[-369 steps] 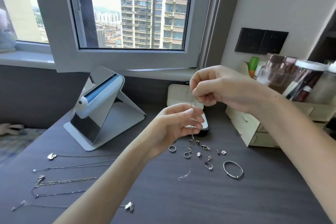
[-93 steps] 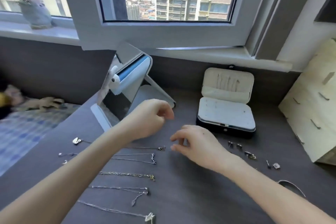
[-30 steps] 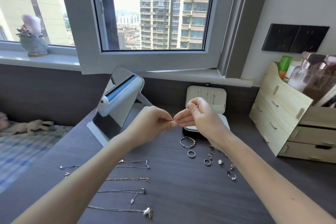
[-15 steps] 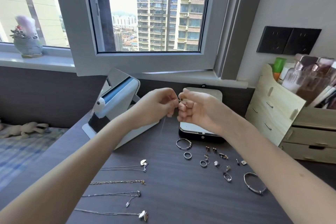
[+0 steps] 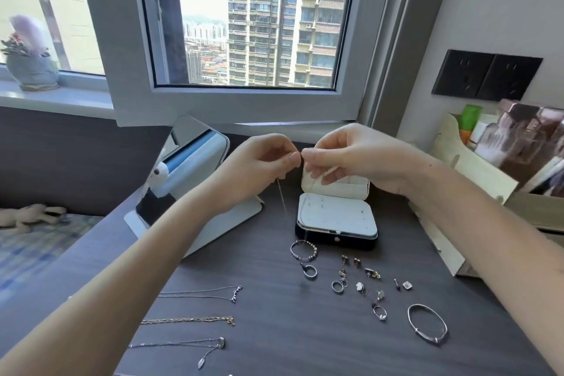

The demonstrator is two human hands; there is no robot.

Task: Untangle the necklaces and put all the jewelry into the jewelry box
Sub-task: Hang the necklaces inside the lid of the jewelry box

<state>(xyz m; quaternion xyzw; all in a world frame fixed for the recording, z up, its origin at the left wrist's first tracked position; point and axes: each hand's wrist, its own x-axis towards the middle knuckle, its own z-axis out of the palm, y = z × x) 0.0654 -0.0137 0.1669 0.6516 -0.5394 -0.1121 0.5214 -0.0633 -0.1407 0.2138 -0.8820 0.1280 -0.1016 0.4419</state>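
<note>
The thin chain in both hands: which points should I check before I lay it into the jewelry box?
1. Grip: left hand and right hand both pinch the chain: ok.
2. Chain free of knots: cannot tell, it is too thin to see.
3. Jewelry box open, lid up: ok.
4. Box sits just under the hands: ok.
5. Other jewelry packed: not ok; necklaces, rings and bangle lie on the desk.
</note>
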